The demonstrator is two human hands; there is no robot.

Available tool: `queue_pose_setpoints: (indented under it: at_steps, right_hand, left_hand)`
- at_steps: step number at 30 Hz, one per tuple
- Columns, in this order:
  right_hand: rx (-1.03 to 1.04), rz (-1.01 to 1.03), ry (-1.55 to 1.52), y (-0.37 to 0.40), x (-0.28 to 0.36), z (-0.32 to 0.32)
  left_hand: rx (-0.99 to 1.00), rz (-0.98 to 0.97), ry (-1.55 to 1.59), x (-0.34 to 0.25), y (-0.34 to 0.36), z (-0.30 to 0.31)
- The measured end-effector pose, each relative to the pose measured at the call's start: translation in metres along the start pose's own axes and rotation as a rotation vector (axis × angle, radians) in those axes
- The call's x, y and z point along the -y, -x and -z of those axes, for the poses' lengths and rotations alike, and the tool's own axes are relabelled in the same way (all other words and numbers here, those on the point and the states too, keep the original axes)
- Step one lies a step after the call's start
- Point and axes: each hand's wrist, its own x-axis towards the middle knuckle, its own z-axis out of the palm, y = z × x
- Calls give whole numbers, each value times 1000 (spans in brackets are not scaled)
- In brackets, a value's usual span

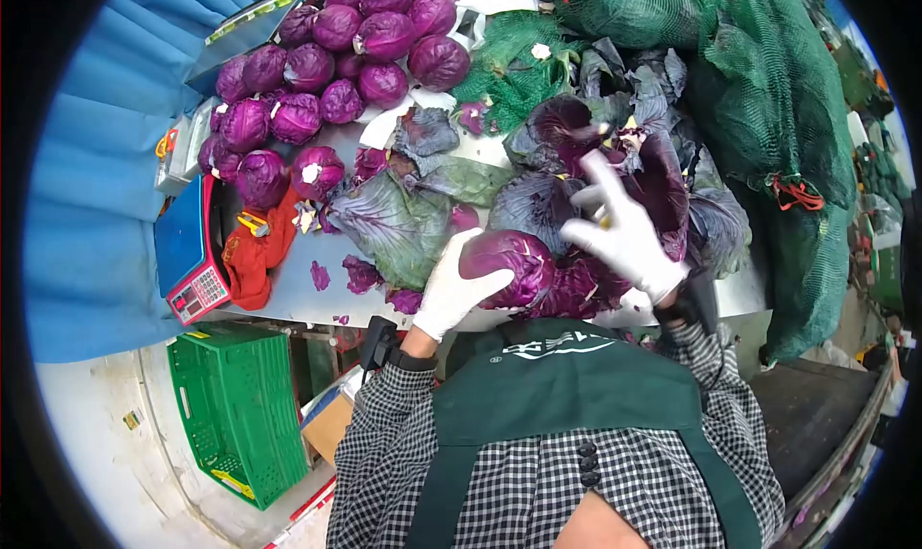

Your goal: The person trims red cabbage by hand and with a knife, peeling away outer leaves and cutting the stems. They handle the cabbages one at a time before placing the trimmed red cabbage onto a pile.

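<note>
My left hand (451, 285), in a white glove, is wrapped around the left side of a peeled red cabbage (514, 268) near the table's front edge. My right hand (624, 232), gloved in white too, is raised to the right of the cabbage with its fingers spread and nothing in them. Loose outer cabbage leaves (399, 227) lie just beyond my left hand. Behind and beside my right hand is a heap of dark purple leaves (538, 208). Purple scraps (360, 273) are scattered on the metal tabletop.
Peeled red cabbages (384, 35) are piled at the back left. A digital scale (197, 256) and a red cloth (252, 261) with a yellow-handled cutter (254, 224) on it are at the left. Full green mesh sacks (768, 88) line the right. A green crate (235, 410) stands below.
</note>
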Motion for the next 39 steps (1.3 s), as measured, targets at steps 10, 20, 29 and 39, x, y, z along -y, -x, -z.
queue_pose_setpoints:
  at_steps: [10,20,29,39]
  right_hand:
    - [240,404,459,2,-6,-36]
    - [-329,-53,-109,-31,-65,-14]
    - [72,331,363,4,16,-25]
    - [-14,473,491,-10,-3,-45]
  left_hand:
    - [103,-214,-480,-5,8,1]
    - [-64,-144,26,19,18,-13]
    - [-68,-113,-70,8,11,-18]
    - [23,-230,-309,-13,9,-14]
